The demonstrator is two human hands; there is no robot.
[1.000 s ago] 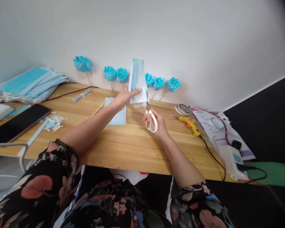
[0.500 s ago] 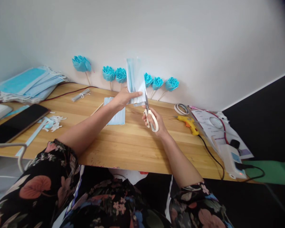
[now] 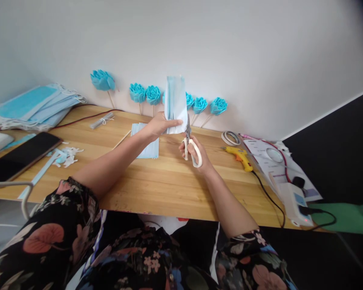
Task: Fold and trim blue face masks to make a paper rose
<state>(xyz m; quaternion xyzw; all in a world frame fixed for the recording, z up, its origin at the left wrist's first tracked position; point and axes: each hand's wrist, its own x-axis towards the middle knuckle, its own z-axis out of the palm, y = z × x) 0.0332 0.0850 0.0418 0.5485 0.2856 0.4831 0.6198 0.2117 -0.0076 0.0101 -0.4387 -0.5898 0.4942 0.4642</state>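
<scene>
My left hand [image 3: 161,124] pinches a light-blue and white face mask [image 3: 176,98] near its lower end, thumb across the front, and holds it upright above the table. In my right hand [image 3: 199,155] is a pair of scissors with white handles [image 3: 196,155]. The blades point up at the mask's lower right edge, and their handles are spread apart. Whether the blades touch the fabric I cannot tell. Below my left forearm, a flat light-blue mask piece [image 3: 148,150] lies on the wooden table [image 3: 169,187], partly covered by the arm.
Several blue fabric flowers on sticks [image 3: 153,96] lean against the wall. A stack of masks [image 3: 33,104], a phone [image 3: 21,155] and white scraps [image 3: 69,156] are at left. At right lie tape rolls [image 3: 230,138], a yellow glue gun [image 3: 239,157] and a power strip [image 3: 295,204].
The mask has shifted slightly right and turned, so it looks narrower. The scissors' handles have spread wider, with the blades still at its right edge.
</scene>
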